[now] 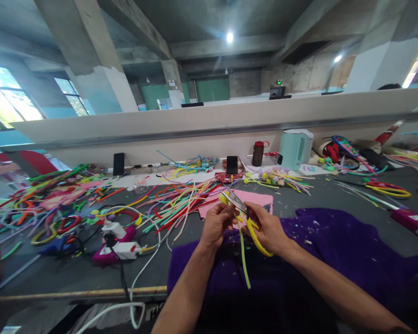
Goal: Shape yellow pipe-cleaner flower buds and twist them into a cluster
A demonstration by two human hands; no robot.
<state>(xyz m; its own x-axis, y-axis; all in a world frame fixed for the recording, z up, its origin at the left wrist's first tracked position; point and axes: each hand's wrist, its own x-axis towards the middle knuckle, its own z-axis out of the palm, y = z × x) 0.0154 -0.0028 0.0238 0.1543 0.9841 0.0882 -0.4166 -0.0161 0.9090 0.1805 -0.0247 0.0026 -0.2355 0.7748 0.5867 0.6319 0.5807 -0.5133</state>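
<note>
Your left hand (216, 223) and right hand (269, 229) are bare, as are both your forearms (188, 292), which taper smoothly to slim wrists (286, 246). Between them, the near-black area (282, 306) at your front is too dark to tell whether it is clothing.

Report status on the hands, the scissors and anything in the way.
Right hand gripping scissors. Left hand close by, pinching yellow pipe cleaner, end hanging down. Close in: purple cloth below, pink sheet behind.

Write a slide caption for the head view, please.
Right hand holds scissors; a yellow strip hangs from the left hand.
</note>
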